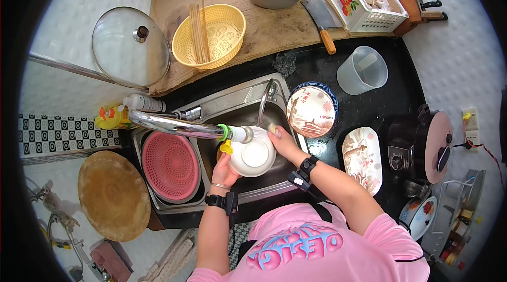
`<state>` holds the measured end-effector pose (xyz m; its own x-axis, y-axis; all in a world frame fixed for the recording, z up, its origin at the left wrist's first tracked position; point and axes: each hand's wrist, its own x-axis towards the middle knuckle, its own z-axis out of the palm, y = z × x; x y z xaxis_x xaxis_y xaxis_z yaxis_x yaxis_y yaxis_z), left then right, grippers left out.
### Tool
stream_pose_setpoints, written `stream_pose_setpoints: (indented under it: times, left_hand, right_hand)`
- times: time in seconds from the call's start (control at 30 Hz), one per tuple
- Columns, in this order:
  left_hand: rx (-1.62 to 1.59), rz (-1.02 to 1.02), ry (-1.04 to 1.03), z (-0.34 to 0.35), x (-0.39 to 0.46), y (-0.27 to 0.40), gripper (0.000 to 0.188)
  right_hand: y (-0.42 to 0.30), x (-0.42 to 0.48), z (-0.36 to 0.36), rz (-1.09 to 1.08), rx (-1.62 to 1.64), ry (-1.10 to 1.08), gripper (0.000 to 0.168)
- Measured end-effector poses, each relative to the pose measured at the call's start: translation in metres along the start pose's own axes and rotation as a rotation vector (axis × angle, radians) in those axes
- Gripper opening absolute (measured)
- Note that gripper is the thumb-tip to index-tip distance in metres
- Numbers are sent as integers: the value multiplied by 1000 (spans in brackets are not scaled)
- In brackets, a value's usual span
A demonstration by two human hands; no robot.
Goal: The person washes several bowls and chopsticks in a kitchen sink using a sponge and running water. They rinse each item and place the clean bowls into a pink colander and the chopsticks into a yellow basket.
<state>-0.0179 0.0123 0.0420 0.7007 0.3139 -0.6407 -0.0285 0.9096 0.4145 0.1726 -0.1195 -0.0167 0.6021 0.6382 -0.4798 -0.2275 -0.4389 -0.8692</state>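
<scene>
Over the sink basin, my left hand grips a white bowl by its near left rim. The bowl's round foot faces up. My right hand is at its right edge, with a small pale sponge or cloth held in the fingers. A curved chrome faucet with a white spray head sends water onto the bowl's far side. A yellow tab hangs from the spout, and an orange-brown edge shows behind my left fingers.
Left of the basin sits a pink colander. Patterned plates, a rectangular dish, a plastic container and an electric cooker stand to the right. A cleaver lies behind. A round wooden board leans at left.
</scene>
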Motion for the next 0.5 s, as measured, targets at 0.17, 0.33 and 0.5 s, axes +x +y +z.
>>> stream_pose_setpoints:
  times: [0.17, 0.33, 0.5]
  left_hand:
    - [249, 122, 2, 0, 20, -11, 34]
    - [277, 100, 35, 23, 19, -27, 27]
    - [414, 116, 63, 19, 16, -41, 27]
  right_hand:
    - [-19, -8, 14, -361, -254, 37, 48]
    - [-72, -63, 21, -699, -616, -83, 44]
    - [-65, -42, 16, -665, -601, 42, 41]
